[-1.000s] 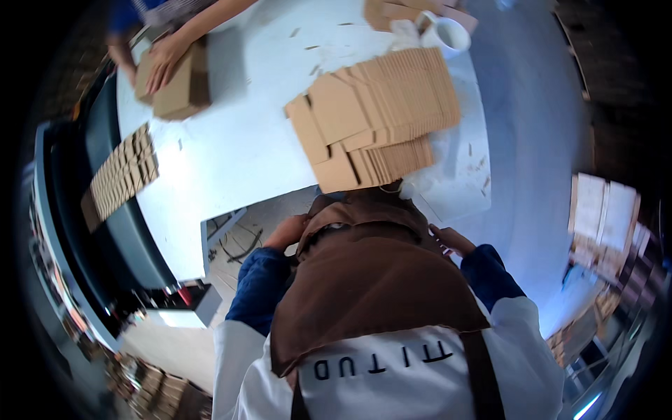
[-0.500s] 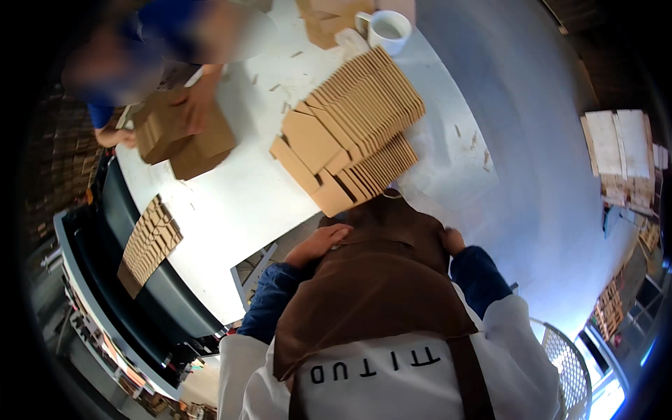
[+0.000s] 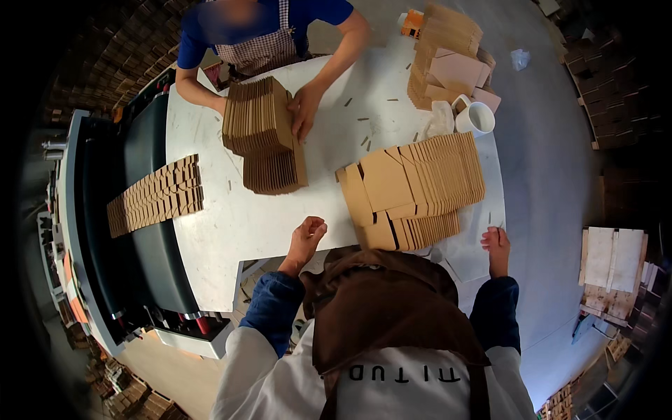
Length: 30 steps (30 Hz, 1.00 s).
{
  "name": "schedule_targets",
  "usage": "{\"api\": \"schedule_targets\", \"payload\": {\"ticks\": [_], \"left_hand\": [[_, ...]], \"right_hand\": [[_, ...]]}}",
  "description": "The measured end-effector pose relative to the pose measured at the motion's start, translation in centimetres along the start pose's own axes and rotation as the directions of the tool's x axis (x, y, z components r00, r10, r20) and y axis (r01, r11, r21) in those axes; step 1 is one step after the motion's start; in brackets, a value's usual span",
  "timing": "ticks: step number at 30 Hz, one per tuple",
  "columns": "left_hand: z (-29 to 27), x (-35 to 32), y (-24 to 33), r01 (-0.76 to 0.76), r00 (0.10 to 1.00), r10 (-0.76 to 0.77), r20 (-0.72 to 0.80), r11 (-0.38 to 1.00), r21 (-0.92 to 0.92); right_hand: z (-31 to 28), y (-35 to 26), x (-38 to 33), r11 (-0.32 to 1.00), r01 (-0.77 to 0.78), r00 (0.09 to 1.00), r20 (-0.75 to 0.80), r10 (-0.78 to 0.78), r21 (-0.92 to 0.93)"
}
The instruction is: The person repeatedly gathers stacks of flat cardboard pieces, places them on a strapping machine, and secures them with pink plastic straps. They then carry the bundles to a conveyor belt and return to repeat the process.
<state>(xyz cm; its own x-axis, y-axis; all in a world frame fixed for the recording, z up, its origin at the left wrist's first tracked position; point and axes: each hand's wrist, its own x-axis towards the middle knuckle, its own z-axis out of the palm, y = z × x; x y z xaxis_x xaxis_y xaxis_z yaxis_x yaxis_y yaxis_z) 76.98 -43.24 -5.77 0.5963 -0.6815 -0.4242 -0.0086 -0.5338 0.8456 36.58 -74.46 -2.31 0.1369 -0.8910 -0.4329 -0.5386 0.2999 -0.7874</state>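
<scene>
My left hand (image 3: 308,234) rests on the near edge of the white table (image 3: 231,231), fingers curled in and holding nothing. My right hand (image 3: 495,241) lies at the table's edge further right, fingers loosely spread and empty. Between them, just beyond my brown apron (image 3: 381,308), lies a fanned stack of flat brown cardboard blanks (image 3: 413,189). Neither hand touches it.
Across the table a person in a blue shirt holds an upright bundle of cardboard blanks (image 3: 257,115), with another bundle (image 3: 276,171) in front. A row of blanks (image 3: 155,196) lies on the dark conveyor at left. A white mug (image 3: 476,117) and another cardboard pile (image 3: 448,52) stand far right. Wooden boards (image 3: 612,269) lie on the floor.
My hands have left the apron at my chest and moved apart onto the table's near edge. The view has swung, bringing the other person's bundle into the middle.
</scene>
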Motion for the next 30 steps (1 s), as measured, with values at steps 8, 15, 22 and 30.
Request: {"api": "schedule_targets", "payload": {"ticks": [8,15,22,30], "left_hand": [[-2.4,-6.3,-4.9,0.166,0.964,-0.195,-0.181,0.972,-0.165],[-10.1,-2.0,-3.1,0.092,0.969,-0.100,-0.225,0.995,-0.048],[-5.5,2.4,-2.1,-0.002,0.999,0.016,0.030,0.903,-0.429],[-4.6,3.6,3.0,0.032,0.974,0.078,0.212,0.882,-0.471]], "right_hand": [[1.6,-8.0,3.8,0.996,0.087,0.995,0.049,-0.085,-0.027],[3.8,-8.7,7.6,0.994,-0.051,0.955,0.295,0.020,0.100],[8.7,-10.8,5.1,0.886,-0.255,0.882,0.468,0.049,0.388],[15.9,-11.5,-0.3,0.987,0.063,0.826,0.548,-0.133,0.145]]}}
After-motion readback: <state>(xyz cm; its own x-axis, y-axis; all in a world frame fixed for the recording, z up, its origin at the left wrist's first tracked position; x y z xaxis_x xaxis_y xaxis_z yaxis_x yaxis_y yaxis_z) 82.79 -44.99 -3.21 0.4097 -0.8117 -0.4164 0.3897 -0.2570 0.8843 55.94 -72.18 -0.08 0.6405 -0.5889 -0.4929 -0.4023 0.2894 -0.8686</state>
